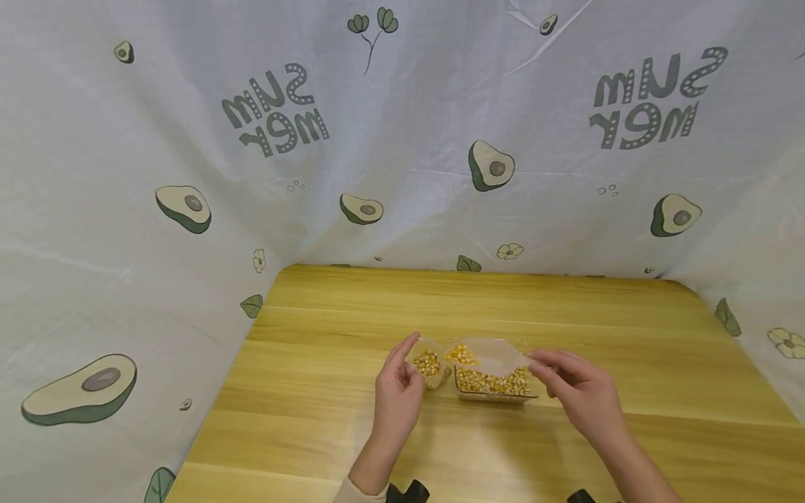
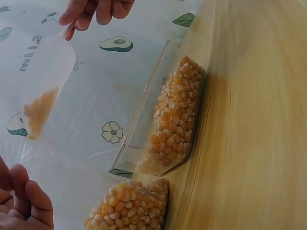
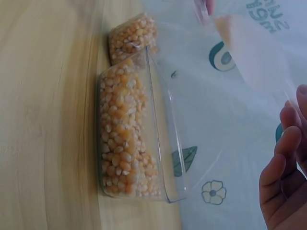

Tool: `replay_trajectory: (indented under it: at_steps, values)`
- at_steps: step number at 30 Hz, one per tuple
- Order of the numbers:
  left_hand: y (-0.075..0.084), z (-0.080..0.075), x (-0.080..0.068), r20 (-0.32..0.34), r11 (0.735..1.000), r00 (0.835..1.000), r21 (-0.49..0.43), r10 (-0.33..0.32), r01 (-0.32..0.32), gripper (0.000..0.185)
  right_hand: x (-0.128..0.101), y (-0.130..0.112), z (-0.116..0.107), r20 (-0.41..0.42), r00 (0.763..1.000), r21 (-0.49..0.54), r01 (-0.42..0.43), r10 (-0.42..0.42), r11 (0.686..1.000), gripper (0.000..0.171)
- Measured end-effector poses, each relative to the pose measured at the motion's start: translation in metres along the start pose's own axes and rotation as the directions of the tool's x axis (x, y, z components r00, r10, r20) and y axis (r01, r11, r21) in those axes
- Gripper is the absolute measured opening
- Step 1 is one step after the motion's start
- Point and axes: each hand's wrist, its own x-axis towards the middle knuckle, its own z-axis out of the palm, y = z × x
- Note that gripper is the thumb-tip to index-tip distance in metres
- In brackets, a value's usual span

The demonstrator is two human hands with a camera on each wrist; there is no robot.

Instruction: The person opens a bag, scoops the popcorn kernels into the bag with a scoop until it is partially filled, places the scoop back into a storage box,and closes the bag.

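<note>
My left hand (image 1: 397,395) pinches the rim of a clear plastic bag (image 2: 72,184), holding its mouth apart. Corn kernels (image 2: 129,208) fill the bag's bottom, which sits on the table. In my right hand (image 1: 581,395) is the handle of a translucent white scoop (image 1: 498,355), gripped between thumb and fingers. A small heap of kernels lies at the scoop's front end, beside the bag's mouth. Below the scoop stands a clear rectangular box (image 3: 168,158) with many corn kernels (image 3: 122,139) inside, right next to the bag.
The wooden table (image 1: 327,349) spreads around the box and bag. A white cloth (image 1: 409,140) printed with avocados, leaves and flowers hangs behind the table and along both sides.
</note>
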Motion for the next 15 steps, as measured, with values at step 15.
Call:
replay_trajectory:
  at_steps: [15]
  values:
    - [0.003,0.002,0.000,0.011,1.000,1.000,-0.008,-0.008,0.008,0.066,0.011,-0.005,0.015,-0.002,0.990,-0.072,0.142,-0.143,0.987,0.020]
